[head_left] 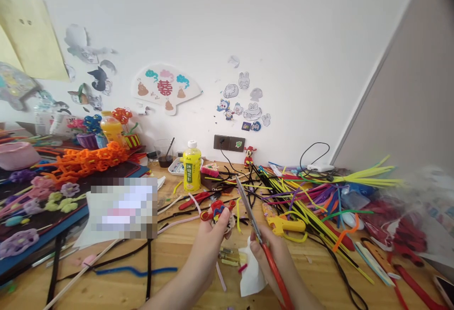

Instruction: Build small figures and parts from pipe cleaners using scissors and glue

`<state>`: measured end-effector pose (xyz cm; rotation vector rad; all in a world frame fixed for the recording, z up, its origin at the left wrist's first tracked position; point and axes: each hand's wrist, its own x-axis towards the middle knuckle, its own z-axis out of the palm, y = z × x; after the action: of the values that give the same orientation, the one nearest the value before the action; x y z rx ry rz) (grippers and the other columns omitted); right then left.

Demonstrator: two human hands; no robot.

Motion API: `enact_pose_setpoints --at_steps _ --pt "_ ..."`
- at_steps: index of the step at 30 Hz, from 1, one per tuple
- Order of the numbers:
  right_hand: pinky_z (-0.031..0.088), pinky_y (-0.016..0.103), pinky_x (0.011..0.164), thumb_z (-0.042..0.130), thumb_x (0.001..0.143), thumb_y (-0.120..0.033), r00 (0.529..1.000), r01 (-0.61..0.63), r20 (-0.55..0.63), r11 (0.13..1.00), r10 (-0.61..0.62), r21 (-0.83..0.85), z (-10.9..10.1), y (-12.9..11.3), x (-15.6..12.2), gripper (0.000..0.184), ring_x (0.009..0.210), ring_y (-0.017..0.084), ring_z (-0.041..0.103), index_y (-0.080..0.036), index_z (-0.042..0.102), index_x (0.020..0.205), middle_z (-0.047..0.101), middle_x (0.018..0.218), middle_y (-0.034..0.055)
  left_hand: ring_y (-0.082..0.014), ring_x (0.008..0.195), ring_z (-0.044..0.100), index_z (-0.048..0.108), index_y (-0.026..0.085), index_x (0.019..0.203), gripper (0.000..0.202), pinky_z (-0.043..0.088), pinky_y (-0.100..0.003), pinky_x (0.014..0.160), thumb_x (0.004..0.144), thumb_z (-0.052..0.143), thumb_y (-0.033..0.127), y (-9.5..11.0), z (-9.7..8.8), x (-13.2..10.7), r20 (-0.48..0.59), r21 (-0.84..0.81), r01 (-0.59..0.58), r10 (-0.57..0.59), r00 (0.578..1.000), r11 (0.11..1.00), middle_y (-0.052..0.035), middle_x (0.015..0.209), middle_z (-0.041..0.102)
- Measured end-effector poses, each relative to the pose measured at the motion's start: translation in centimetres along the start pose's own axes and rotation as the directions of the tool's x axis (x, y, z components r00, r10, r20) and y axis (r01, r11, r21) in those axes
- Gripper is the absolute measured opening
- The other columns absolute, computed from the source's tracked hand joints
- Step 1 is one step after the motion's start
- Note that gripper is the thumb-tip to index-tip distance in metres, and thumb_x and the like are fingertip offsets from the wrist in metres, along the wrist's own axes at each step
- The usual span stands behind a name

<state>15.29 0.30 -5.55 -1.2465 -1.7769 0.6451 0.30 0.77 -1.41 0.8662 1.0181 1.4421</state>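
From your head cam, your left hand (213, 239) has its fingers closed around a small pipe-cleaner figure (218, 211) in red, blue and yellow, pinched up just above the table (106, 296) toward the near side. Held like that, it stays off the clutter and right beside the blades. Your right hand (275, 258) has its fingers wrapped around the red handles of your scissors (249, 215), with the tips angled up and away from you, past the figure. Can't really tell from this view whether the blades are parted a bit or shut.

A white paper scrap (251, 267) lies under your right hand. Just past the figure sit red-handled pliers (196, 200), within easy reach. The big heap of pipe cleaners (301, 201) and a yellow-handled tool (287, 225) are off to the right, probably kept there so your hands have room in the middle. A yellow drink bottle (192, 168) stands near the back edge, and a blue-edged board (42, 227) of pipe-cleaner flowers sits at the left edge.
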Motion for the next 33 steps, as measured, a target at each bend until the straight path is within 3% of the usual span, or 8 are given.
enact_pose_setpoints --at_steps 4,6,10,14,18,24,27,33 --pt "0.040 0.025 0.052 0.053 0.073 -0.041 0.980 -0.187 -0.096 0.973 0.175 -0.134 -0.7 0.0 0.5 0.029 0.056 0.018 0.057 -0.019 0.058 0.092 0.061 0.065 0.0027 -0.0113 0.056 0.045 0.058 0.016 0.076 0.033 0.036 -0.023 0.053 0.067 0.058 0.047 0.5 0.3 -0.2 0.049 -0.004 -0.031 0.031 0.998 1.000 0.0006 0.063 0.054" --pt "0.042 0.028 0.058 0.056 0.071 -0.034 0.973 -0.214 -0.136 0.952 0.187 -0.221 -0.9 0.2 0.6 0.031 0.068 0.022 0.061 -0.022 0.058 0.100 0.065 0.074 0.0053 -0.0094 0.049 0.041 0.057 0.016 0.069 0.032 0.034 -0.023 0.049 0.068 0.057 0.048 0.7 0.4 -0.4 0.102 0.005 -0.028 0.027 0.994 1.000 0.0013 0.058 0.053" --pt "0.044 0.032 0.070 0.059 0.066 -0.021 0.989 -0.139 -0.101 0.927 0.111 -0.349 -0.2 0.8 0.5 0.036 0.085 0.026 0.060 -0.020 0.060 0.102 0.066 0.093 0.0099 -0.0112 0.049 0.045 0.058 0.017 0.067 0.029 0.037 -0.023 0.051 0.062 0.063 0.045 0.7 0.4 -0.7 0.126 0.089 -0.022 0.010 0.992 0.996 0.0014 0.057 0.055" --pt "0.044 0.035 0.075 0.058 0.065 -0.016 0.998 -0.058 0.000 0.918 0.063 -0.392 0.2 1.0 0.4 0.036 0.087 0.027 0.059 -0.018 0.062 0.101 0.064 0.093 0.0118 -0.0173 0.064 0.053 0.062 0.017 0.071 0.024 0.042 -0.026 0.060 0.059 0.067 0.037 0.8 0.4 -0.9 0.119 0.199 -0.057 0.034 0.992 0.978 -0.0014 0.065 0.061" --pt "0.045 0.035 0.078 0.052 0.073 -0.018 0.998 0.047 -0.037 0.958 -0.060 -0.283 -1.0 -0.2 0.4 0.024 0.089 0.024 0.058 -0.020 0.064 0.094 0.062 0.096 0.0104 -0.0199 0.069 0.054 0.060 0.018 0.066 0.017 0.043 -0.030 0.069 0.058 0.068 0.031 0.8 0.4 -0.8 0.177 0.262 -0.183 0.139 0.974 0.947 -0.0016 0.065 0.061" --pt "0.051 0.026 0.066 0.050 0.079 -0.027 0.979 0.132 -0.170 0.983 -0.110 0.127 -2.1 -2.1 0.1 0.016 0.079 0.018 0.061 -0.020 0.062 0.087 0.065 0.085 0.0064 -0.0200 0.072 0.054 0.060 0.019 0.071 0.009 0.042 -0.029 0.070 0.063 0.062 0.023 -0.1 0.4 -0.7 0.398 0.366 -0.327 0.171 0.901 0.872 -0.0025 0.070 0.061" --pt "0.051 0.025 0.065 0.054 0.076 -0.023 0.977 0.152 -0.172 0.980 -0.129 0.127 -1.9 -2.4 -0.1 0.013 0.076 0.017 0.062 -0.020 0.063 0.084 0.065 0.082 0.0050 -0.0192 0.070 0.055 0.060 0.019 0.070 0.008 0.042 -0.028 0.068 0.063 0.061 0.022 -0.4 0.5 -0.9 0.434 0.371 -0.332 0.155 0.888 0.867 -0.0022 0.070 0.061" --pt "0.052 0.026 0.064 0.056 0.074 -0.021 0.968 0.159 -0.211 0.981 -0.134 0.110 -1.8 -2.4 -0.1 0.010 0.074 0.017 0.061 -0.021 0.065 0.079 0.066 0.078 0.0045 -0.0203 0.071 0.056 0.062 0.019 0.070 0.011 0.043 -0.028 0.069 0.060 0.062 0.022 0.0 0.8 -1.2 0.403 0.377 -0.294 0.130 0.906 0.878 -0.0024 0.069 0.064"
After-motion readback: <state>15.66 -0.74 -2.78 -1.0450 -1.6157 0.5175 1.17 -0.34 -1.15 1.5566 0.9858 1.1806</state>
